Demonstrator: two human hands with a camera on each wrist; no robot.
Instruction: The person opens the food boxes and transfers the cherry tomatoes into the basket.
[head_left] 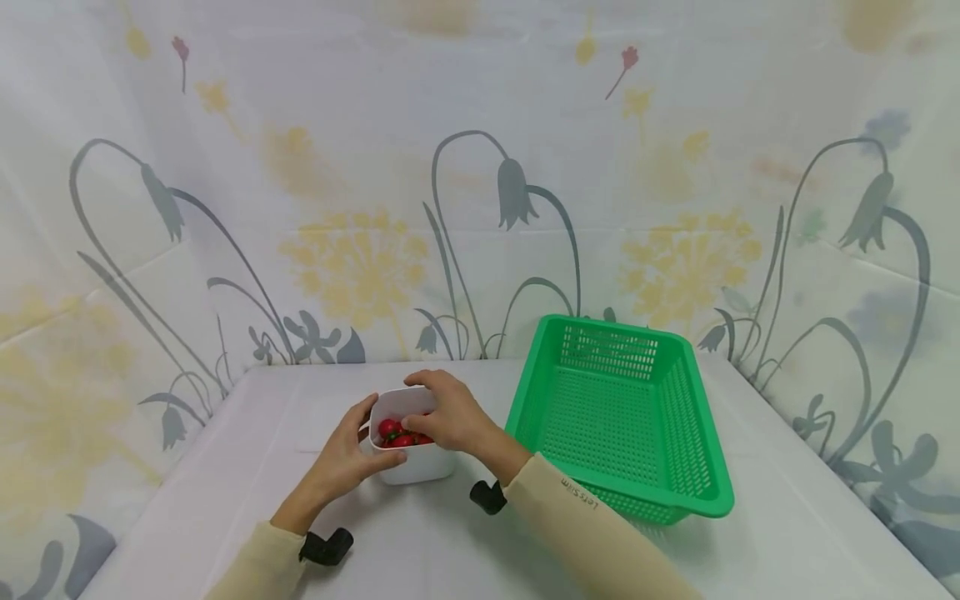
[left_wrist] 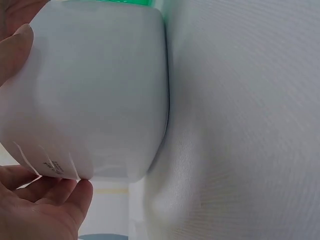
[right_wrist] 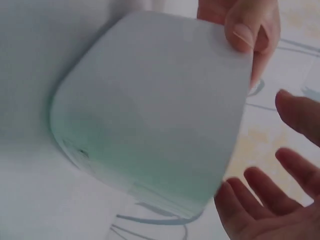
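Observation:
A small white plastic box (head_left: 417, 467) stands on the table, with several shiny red fruits (head_left: 390, 429) showing bits of green inside; their exact kind is hard to tell. My left hand (head_left: 345, 454) holds the box from the left, thumb on the near side and fingers around the far side. In the left wrist view that thumb (left_wrist: 15, 52) presses near the rim, opposite the fingertips. My right hand (head_left: 450, 412) reaches over the box's right rim, its thumb down by the fruits. Seen from the right wrist, its fingers (right_wrist: 270, 192) are spread and loosely bent, apart from the thumb.
To the right, a large green perforated basket (head_left: 607, 425) sits on the white tablecloth (head_left: 405, 550), close to my right forearm. Black wrist mounts (head_left: 327, 547) hang below both wrists. A flower-printed curtain (head_left: 480, 167) closes off the back and sides.

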